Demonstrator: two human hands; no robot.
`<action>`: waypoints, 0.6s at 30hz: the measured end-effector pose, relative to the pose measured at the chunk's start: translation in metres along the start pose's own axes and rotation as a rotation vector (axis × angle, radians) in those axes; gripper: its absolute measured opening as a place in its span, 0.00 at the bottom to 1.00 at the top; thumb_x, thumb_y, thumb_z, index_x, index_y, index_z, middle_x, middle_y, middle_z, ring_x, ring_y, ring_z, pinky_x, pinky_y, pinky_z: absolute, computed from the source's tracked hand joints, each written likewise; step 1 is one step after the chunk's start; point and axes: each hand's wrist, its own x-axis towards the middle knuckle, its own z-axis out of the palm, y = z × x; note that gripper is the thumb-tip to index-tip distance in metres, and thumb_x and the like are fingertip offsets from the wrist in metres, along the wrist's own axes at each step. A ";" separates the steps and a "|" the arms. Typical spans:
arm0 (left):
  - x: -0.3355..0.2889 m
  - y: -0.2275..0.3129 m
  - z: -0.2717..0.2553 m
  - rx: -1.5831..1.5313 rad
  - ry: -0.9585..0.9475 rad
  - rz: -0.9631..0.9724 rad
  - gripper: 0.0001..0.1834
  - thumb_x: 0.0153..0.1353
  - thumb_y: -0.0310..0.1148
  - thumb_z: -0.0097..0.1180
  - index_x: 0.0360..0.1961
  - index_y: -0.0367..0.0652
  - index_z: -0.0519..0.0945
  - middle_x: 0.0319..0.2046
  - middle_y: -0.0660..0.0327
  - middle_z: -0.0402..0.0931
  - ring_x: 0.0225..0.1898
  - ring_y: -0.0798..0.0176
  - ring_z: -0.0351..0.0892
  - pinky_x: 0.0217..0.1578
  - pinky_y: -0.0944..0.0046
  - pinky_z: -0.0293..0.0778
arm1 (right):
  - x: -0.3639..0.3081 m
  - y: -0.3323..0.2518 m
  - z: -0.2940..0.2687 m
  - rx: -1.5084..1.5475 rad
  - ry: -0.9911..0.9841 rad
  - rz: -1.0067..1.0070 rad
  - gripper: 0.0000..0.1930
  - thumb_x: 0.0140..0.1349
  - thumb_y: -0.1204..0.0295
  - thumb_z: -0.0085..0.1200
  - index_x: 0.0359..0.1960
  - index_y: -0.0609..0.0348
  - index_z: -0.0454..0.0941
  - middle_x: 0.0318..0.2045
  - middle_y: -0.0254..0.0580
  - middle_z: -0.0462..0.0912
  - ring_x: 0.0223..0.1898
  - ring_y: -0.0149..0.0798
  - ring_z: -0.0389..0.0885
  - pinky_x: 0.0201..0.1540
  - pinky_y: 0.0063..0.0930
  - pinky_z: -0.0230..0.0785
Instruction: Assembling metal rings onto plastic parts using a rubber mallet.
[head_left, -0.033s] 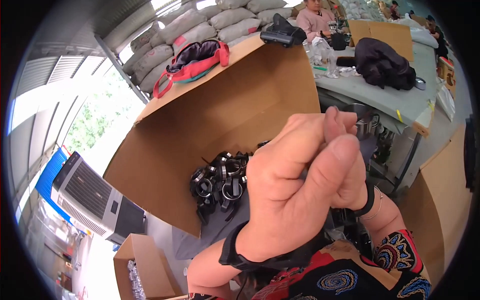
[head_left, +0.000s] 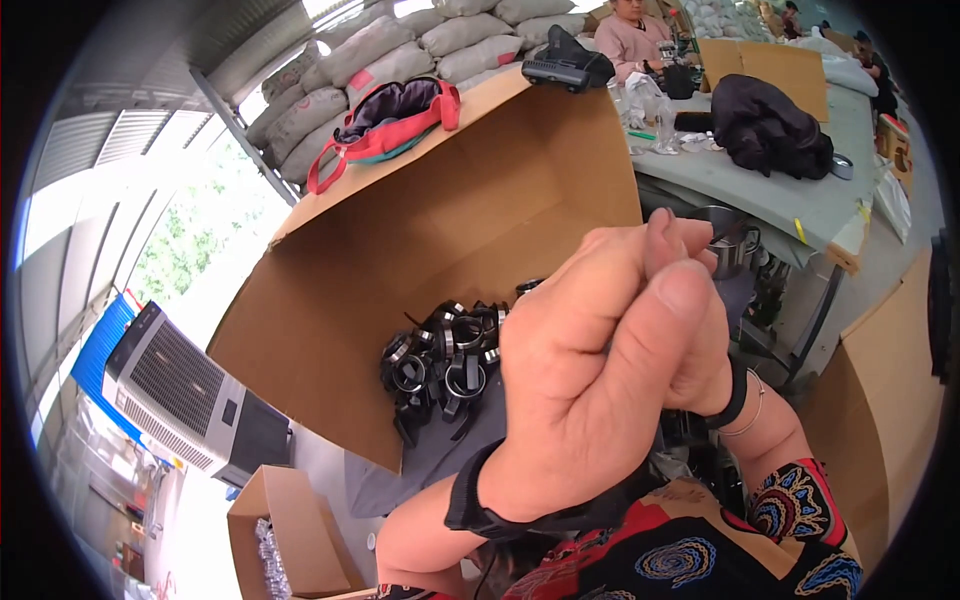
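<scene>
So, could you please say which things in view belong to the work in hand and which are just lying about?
Seemingly in use, nearest the left hand and right hand:
piled black parts with silver metal rings
large open brown cardboard box

Seemingly just lying about:
red fabric bag with dark lining
crumpled black cloth bundle

Clear: above black ring pile (head_left: 446,368) | Blocking: carton wall (head_left: 310,340) (left), grey table (head_left: 760,195) (right)
</scene>
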 end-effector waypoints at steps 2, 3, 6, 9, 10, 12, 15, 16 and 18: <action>0.000 -0.009 -0.009 -0.046 -0.016 -0.014 0.09 0.65 0.27 0.51 0.35 0.29 0.76 0.26 0.57 0.76 0.31 0.65 0.76 0.37 0.67 0.72 | -0.002 -0.001 0.009 -0.194 0.022 0.020 0.34 0.52 0.84 0.53 0.65 0.63 0.62 0.33 0.40 0.79 0.27 0.42 0.76 0.31 0.25 0.69; 0.001 -0.011 -0.010 -0.122 -0.069 -0.025 0.10 0.66 0.28 0.49 0.35 0.29 0.75 0.26 0.58 0.76 0.30 0.67 0.75 0.36 0.68 0.71 | -0.001 -0.004 0.006 -0.320 0.034 0.029 0.34 0.52 0.83 0.54 0.64 0.63 0.63 0.33 0.41 0.78 0.27 0.43 0.77 0.30 0.25 0.69; -0.004 -0.010 -0.015 -0.128 -0.109 -0.031 0.10 0.65 0.28 0.48 0.35 0.30 0.75 0.27 0.57 0.76 0.29 0.64 0.75 0.34 0.66 0.71 | -0.013 0.008 0.016 -0.226 0.022 -0.010 0.31 0.53 0.80 0.55 0.63 0.62 0.65 0.33 0.39 0.78 0.27 0.44 0.76 0.31 0.26 0.70; -0.009 0.005 -0.006 0.216 -0.143 0.027 0.07 0.61 0.27 0.50 0.34 0.32 0.74 0.28 0.55 0.75 0.29 0.56 0.74 0.33 0.62 0.70 | -0.027 0.013 0.011 -0.152 -0.007 -0.037 0.28 0.55 0.75 0.56 0.61 0.61 0.68 0.32 0.38 0.78 0.26 0.46 0.76 0.33 0.27 0.71; -0.007 0.007 -0.008 0.243 -0.220 0.022 0.07 0.55 0.26 0.54 0.35 0.34 0.75 0.27 0.55 0.73 0.29 0.51 0.72 0.32 0.58 0.69 | -0.030 0.021 0.007 -0.150 -0.010 -0.030 0.28 0.55 0.75 0.56 0.61 0.61 0.68 0.32 0.38 0.78 0.26 0.46 0.76 0.33 0.27 0.71; 0.003 -0.004 -0.007 0.382 -0.283 0.484 0.14 0.46 0.24 0.60 0.36 0.37 0.75 0.26 0.57 0.70 0.29 0.52 0.70 0.31 0.57 0.67 | -0.037 0.028 0.022 -0.146 -0.009 -0.004 0.28 0.56 0.75 0.55 0.61 0.61 0.68 0.32 0.38 0.78 0.26 0.45 0.76 0.33 0.27 0.71; 0.005 -0.004 0.018 0.255 -0.084 0.634 0.19 0.40 0.19 0.61 0.37 0.34 0.75 0.26 0.57 0.69 0.29 0.53 0.69 0.29 0.59 0.67 | -0.041 0.024 0.032 -0.127 -0.010 0.018 0.28 0.56 0.76 0.54 0.61 0.62 0.67 0.31 0.38 0.78 0.26 0.44 0.76 0.33 0.28 0.71; 0.006 -0.007 0.020 0.262 -0.078 0.636 0.19 0.40 0.19 0.61 0.37 0.34 0.75 0.26 0.57 0.69 0.29 0.53 0.69 0.29 0.59 0.67 | -0.042 0.024 0.033 -0.129 -0.010 0.024 0.28 0.56 0.76 0.53 0.61 0.63 0.67 0.31 0.38 0.78 0.26 0.44 0.76 0.33 0.28 0.71; 0.007 -0.012 0.023 0.220 0.031 0.662 0.23 0.35 0.16 0.62 0.38 0.32 0.75 0.27 0.56 0.68 0.30 0.53 0.69 0.27 0.60 0.67 | -0.046 0.025 0.035 -0.133 -0.009 0.038 0.28 0.56 0.76 0.52 0.61 0.63 0.66 0.30 0.39 0.78 0.27 0.43 0.76 0.33 0.29 0.71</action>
